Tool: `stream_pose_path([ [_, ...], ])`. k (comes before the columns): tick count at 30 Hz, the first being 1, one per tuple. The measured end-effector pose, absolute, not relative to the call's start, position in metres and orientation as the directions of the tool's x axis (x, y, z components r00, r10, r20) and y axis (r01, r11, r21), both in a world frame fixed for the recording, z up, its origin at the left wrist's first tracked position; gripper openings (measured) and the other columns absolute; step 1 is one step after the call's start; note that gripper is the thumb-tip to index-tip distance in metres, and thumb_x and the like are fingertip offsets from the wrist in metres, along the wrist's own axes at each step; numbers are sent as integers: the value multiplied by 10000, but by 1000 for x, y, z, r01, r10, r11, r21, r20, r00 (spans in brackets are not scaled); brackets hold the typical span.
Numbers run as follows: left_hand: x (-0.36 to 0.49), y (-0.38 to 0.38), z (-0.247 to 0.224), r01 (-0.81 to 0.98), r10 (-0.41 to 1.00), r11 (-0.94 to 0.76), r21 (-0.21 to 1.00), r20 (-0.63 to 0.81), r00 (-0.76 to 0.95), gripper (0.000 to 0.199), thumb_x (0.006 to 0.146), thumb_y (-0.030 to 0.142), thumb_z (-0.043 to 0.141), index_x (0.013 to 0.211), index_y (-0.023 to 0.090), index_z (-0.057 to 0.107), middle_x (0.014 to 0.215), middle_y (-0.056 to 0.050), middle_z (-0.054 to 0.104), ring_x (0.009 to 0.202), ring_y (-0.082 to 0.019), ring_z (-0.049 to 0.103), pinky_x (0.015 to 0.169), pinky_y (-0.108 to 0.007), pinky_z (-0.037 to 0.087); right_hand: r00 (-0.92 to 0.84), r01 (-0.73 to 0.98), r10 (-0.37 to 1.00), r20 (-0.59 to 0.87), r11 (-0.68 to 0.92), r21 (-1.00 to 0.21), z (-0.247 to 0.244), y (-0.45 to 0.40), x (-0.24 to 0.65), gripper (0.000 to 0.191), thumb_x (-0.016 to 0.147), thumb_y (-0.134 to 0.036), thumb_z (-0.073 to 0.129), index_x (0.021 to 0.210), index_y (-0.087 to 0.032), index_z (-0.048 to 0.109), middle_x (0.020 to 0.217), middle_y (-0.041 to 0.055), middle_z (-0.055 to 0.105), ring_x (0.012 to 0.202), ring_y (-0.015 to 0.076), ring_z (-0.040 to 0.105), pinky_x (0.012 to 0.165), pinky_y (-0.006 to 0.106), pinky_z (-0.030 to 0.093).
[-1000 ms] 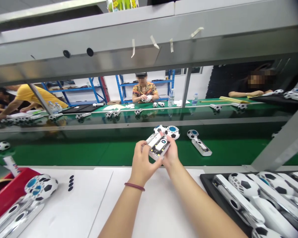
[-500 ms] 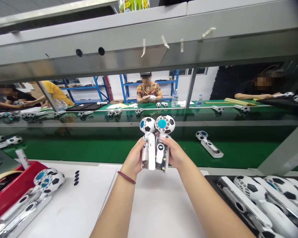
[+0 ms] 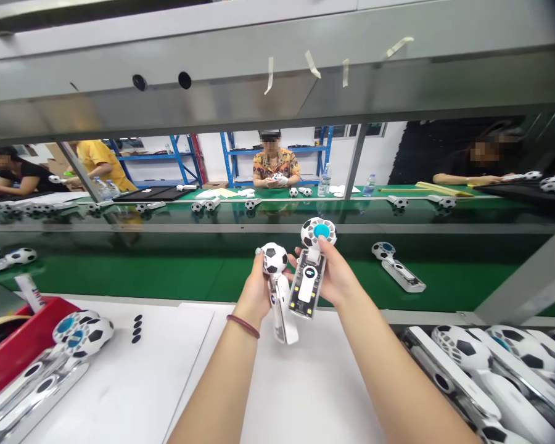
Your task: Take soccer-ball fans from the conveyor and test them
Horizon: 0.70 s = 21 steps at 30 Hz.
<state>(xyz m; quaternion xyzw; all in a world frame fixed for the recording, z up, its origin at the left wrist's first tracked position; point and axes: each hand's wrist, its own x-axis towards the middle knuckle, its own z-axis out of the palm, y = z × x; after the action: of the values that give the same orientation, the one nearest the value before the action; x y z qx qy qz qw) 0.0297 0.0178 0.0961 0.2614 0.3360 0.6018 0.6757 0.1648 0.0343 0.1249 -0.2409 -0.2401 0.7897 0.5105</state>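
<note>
The hands had drawn apart, each clamped on a soccer-ball fan above the desk [image 3: 120, 376]: the left hand [image 3: 257, 293] held the white fan [image 3: 277, 290], the right hand [image 3: 333, 272] the open fan [image 3: 306, 285]. A loose grip could have dropped the open fan, damaging its bare circuit board [image 3: 305, 296].

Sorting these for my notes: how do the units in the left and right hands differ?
The left hand holds a soccer-ball fan with a solid ball face and closed white handle; the right hand holds a second fan with a vented face and blue hub. The second fan's handle exposes a circuit board; the other's doesn't. Both share black-and-white soccer patterning.
</note>
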Motion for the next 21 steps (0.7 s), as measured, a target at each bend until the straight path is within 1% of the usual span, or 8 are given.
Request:
stream_pose_path([
  [2, 28, 20, 91, -579, 995, 43, 814, -90, -53, 505, 769, 576, 524, 975, 118, 580, 708, -58, 623, 603, -158, 577, 581, -260, 460, -292, -694, 934, -206, -355, -626, 122, 37, 158, 313, 727, -458, 647, 839, -185, 543, 706, 29, 624, 741, 236, 645, 687, 423, 535],
  [5, 23, 23, 83, -426, 978, -73, 902, -18, -206, 485, 684, 469, 679, 1033, 158, 549, 903, -70, 639, 740, -165, 595, 658, -258, 460, -192, -615, 954, -231, -300, -729, 112, 44, 151, 367, 713, -492, 650, 872, -180, 538, 708, 43, 628, 683, 213, 636, 620, 347, 523],
  [8, 15, 25, 80, -260, 958, -98, 961, 20, -285, 499, 638, 416, 728, 1034, 185, 533, 979, -61, 617, 821, -167, 581, 701, -256, 447, -15, -442, 997, -74, -73, -894, 97, 54, 153, 410, 637, -383, 739, 933, -200, 522, 754, 15, 642, 684, 180, 620, 641, 300, 497],
  [10, 10, 25, 81, -156, 952, -99, 983, 48, -303, 491, 625, 403, 735, 1007, 179, 521, 950, -58, 610, 813, -168, 572, 713, -265, 441, 51, -311, 996, 73, 85, -946, 86, 59, 155, 460, 578, -331, 779, 944, -211, 527, 794, -2, 647, 712, 170, 610, 688, 296, 482],
  [13, 5, 23, 83, 24, 943, -110, 994, 112, -312, 476, 605, 375, 750, 961, 182, 501, 885, -42, 603, 776, -165, 561, 726, -279, 433, -70, -322, 977, 200, 167, -932, 71, 63, 157, 447, 586, -358, 759, 952, -213, 547, 850, 6, 654, 773, 184, 613, 741, 310, 473],
  [16, 4, 23, 83, 139, 941, -118, 983, 156, -302, 451, 604, 358, 751, 932, 188, 494, 847, -28, 597, 761, -168, 556, 735, -288, 425, -215, -455, 954, 210, 92, -886, 59, 63, 157, 490, 585, -364, 745, 1005, -212, 542, 899, 21, 658, 819, 202, 622, 785, 331, 474],
  [18, 4, 25, 79, 111, 941, -140, 984, 168, -294, 447, 626, 353, 738, 965, 189, 495, 878, -34, 603, 787, -171, 561, 754, -286, 424, -270, -482, 946, 180, 29, -876, 53, 64, 158, 548, 569, -344, 755, 1053, -216, 533, 946, 27, 656, 863, 206, 620, 815, 331, 469],
  [21, 1, 30, 61, -48, 952, -205, 977, 188, -242, 560, 630, 284, 745, 1112, 206, 468, 1012, -47, 609, 909, -178, 565, 826, -267, 412, -347, -458, 927, 139, -38, -888, 43, 65, 163, 594, 562, -322, 768, 1094, -228, 521, 1016, 30, 647, 923, 201, 610, 848, 326, 460],
])
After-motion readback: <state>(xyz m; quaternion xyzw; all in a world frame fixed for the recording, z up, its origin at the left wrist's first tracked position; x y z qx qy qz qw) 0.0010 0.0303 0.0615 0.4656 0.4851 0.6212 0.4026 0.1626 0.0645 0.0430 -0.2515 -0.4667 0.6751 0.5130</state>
